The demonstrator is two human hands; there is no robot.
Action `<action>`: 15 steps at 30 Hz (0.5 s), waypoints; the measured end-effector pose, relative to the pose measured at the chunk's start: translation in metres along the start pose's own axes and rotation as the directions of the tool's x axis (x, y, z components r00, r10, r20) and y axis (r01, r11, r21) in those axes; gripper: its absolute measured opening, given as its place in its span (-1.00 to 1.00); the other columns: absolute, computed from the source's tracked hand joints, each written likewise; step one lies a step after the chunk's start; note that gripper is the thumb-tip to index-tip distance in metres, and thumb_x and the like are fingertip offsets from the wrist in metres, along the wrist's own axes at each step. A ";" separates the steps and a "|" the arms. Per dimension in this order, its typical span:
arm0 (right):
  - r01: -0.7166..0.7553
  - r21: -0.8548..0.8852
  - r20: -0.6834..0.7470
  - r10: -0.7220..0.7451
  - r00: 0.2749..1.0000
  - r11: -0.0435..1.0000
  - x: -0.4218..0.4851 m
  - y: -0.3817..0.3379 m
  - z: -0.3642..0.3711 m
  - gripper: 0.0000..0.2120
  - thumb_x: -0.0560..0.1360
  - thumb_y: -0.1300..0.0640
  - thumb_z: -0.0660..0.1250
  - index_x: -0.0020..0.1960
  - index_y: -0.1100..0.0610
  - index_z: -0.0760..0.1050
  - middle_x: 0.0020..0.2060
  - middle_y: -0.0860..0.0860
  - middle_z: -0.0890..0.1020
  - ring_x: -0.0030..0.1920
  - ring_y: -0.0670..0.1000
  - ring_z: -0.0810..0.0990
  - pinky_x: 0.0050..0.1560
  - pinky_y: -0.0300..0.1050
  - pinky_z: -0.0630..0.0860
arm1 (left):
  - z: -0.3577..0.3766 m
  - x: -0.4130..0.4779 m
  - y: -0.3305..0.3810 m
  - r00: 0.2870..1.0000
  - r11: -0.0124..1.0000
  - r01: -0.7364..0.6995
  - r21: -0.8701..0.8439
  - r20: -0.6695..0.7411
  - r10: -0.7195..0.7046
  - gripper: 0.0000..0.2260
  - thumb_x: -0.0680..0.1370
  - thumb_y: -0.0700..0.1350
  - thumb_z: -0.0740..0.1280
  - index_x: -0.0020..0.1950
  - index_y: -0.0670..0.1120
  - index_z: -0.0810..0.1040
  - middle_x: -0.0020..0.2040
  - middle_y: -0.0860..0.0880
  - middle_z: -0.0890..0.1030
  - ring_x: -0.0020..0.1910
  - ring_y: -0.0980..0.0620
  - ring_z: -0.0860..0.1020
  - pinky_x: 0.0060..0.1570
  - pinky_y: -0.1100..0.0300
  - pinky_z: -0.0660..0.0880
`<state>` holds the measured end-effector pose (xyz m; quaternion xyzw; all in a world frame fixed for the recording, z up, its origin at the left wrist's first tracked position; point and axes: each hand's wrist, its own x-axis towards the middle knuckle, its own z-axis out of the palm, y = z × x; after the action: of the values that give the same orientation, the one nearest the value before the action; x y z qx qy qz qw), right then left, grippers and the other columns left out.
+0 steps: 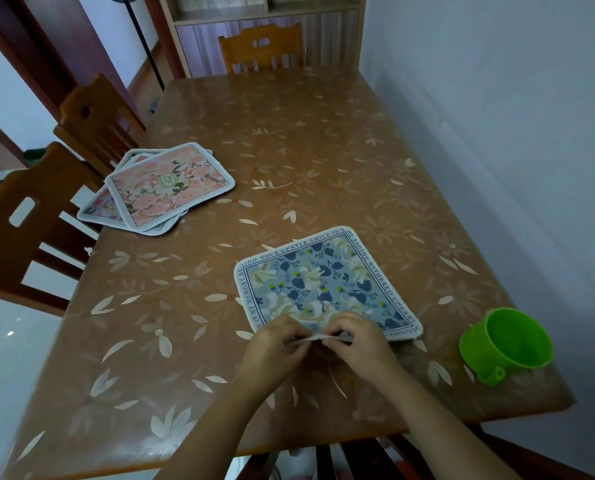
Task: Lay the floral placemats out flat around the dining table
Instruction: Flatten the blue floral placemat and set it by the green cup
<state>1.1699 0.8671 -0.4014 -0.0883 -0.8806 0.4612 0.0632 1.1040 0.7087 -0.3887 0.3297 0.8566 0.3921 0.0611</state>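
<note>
Clearly light and floppy, the blue placemat (pixel 323 285) bends where your hands, left (pixel 275 348) and right (pixel 360 341), pinch its near edge, so grip corners instead.

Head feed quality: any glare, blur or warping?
Head view: dim light, faint sheen on the brown leaf-patterned table cover; wide-angle bending tilts the wooden chairs; left hand and right hand slightly soft; lettering on the blue floral placemat readable.
</note>
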 end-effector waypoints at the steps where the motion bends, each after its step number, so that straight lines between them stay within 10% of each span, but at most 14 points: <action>1: -0.016 -0.002 -0.010 0.016 1.000 1.000 -0.001 0.002 -0.003 -0.93 0.35 0.26 0.45 -0.23 0.14 0.58 -0.30 -0.19 0.49 -0.23 -0.25 0.48 -0.18 -0.51 0.36 | -0.003 -0.001 -0.001 1.000 1.000 -0.005 -0.009 -0.012 0.005 -0.91 0.35 -0.28 0.45 -0.19 -0.12 0.64 -0.25 -0.05 0.62 -0.24 0.15 0.51 -0.25 0.34 0.43; 15: -0.025 -0.085 0.007 0.026 1.000 0.996 -0.016 -0.002 -0.036 -0.92 0.38 0.20 0.42 -0.20 0.05 0.54 -0.28 -0.18 0.49 -0.14 -0.27 0.46 -0.12 -0.55 0.31 | 0.011 0.008 0.017 1.000 0.990 0.014 -0.140 -0.014 -0.016 -0.92 0.35 -0.23 0.48 -0.30 -0.08 0.64 -0.33 0.07 0.58 -0.28 0.13 0.54 -0.28 0.43 0.40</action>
<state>1.1926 0.8909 -0.3798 -0.1002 -0.8984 0.4246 0.0499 1.1111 0.7287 -0.3832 0.3152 0.8300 0.4530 0.0805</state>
